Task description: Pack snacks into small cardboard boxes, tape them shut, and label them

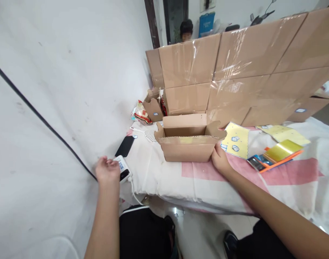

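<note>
Head view: right hand (219, 160) presses the open carton's (188, 142) front corner near the table (164, 176) edge; left hand (107, 169), loosely curled, apparently touches the white charger (123, 168). Best keep that corner pinned.

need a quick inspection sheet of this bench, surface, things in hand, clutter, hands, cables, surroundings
surface: table covered with a white and pink cloth
job's things: open cardboard box, flaps up; white device at the table's left edge
clutter: black phone, yellow sticker sheets, gold and orange packet, red snack bag, small folded carton
hands: left hand open, by the white device; right hand resting against the box's front right corner
cables: white cable from the device; black cable along the wall
surroundings: wrapped carton stack, person behind it, white wall
</note>
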### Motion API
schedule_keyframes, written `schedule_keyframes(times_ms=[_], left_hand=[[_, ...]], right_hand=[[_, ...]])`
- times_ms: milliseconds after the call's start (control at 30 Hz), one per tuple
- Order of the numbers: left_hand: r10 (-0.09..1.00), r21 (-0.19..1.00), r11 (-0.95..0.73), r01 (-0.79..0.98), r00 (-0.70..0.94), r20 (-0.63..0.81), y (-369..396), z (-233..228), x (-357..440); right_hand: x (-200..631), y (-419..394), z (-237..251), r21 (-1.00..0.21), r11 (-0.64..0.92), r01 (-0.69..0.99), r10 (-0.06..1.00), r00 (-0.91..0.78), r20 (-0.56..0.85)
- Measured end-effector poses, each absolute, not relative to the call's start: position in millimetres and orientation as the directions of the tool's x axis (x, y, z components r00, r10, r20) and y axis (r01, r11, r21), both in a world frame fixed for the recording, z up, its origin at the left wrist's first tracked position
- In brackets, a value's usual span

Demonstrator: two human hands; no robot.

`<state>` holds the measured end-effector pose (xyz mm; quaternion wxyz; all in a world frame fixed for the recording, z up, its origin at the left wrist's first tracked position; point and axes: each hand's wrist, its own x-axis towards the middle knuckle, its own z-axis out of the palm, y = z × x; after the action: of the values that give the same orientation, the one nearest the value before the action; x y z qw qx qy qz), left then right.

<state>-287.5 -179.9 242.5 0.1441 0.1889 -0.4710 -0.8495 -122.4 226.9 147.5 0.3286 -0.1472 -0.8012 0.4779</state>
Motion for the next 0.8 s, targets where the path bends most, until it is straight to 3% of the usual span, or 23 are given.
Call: schedule_keyframes(times_ms=[133, 400, 800], left_hand=[[-0.403, 0.784, -0.621, 0.028, -0.868, -0.288, -190.1, 244.3, -311.5], [-0.283, 0.733, -0.665, -0.14, -0.861, -0.422, -112.9, 237.2, -419.4], [-0.21, 0.773, -0.605, -0.191, -0.898, -0.387, -50.7, 214.6, -554.4]], right_hand=[[-122.4, 229.2, 149.6, -0.87, 0.488, -0.077, 0.537, -0.759, 0.369], [-122.8, 232.9, 146.0, -0.889, 0.456, -0.041, 0.536, -0.785, 0.311], [-115.2, 239.1, 136.8, -0.918, 0.391, 0.061, 0.62, -0.755, 0.214]])
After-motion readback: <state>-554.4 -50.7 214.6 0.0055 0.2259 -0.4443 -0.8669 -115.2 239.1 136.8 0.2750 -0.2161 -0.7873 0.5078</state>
